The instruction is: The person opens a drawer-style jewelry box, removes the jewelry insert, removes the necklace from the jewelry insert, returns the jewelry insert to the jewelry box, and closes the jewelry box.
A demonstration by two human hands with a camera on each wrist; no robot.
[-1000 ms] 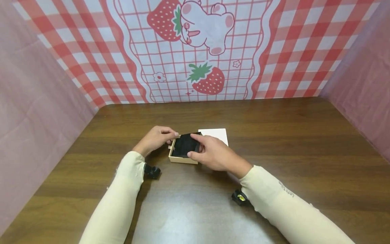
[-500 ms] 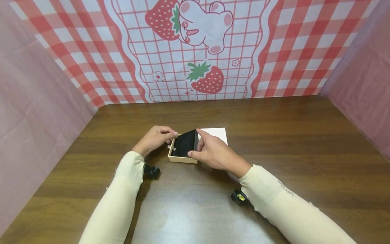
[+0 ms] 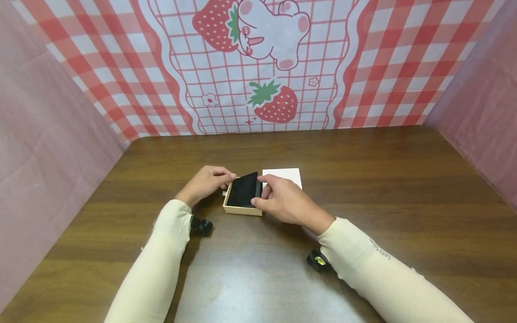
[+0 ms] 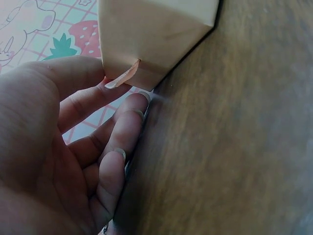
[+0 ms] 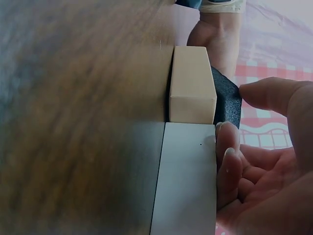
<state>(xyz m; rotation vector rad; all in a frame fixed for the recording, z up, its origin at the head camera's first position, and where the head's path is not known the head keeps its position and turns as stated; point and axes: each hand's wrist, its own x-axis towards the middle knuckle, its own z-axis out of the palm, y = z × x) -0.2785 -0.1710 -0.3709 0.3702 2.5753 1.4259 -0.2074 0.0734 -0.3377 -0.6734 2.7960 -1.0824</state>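
A small cream-coloured box [image 3: 243, 211] sits open-topped on the table. Inside it lies a black foam-like insert [image 3: 242, 190], its right side tilted up above the rim. My left hand [image 3: 208, 181] pinches the box's far left corner between thumb and index finger, and a short ribbon tab [image 4: 124, 77] sticks out of the wall beside them. My right hand [image 3: 286, 202] holds the raised edge of the insert between thumb and fingers. In the right wrist view the insert [image 5: 229, 100] shows rough and dark above the box wall [image 5: 193, 73].
A flat white box piece [image 3: 282, 173] lies against the box's right side, partly under my right hand. The wooden table [image 3: 363, 179] extends around, with a checked strawberry cloth [image 3: 274, 105] hanging behind and pinkish cloth at both sides.
The insert's right edge has risen out of the box, then shifted slightly left, with the right fingers following it. My left hand has stayed at the corner.
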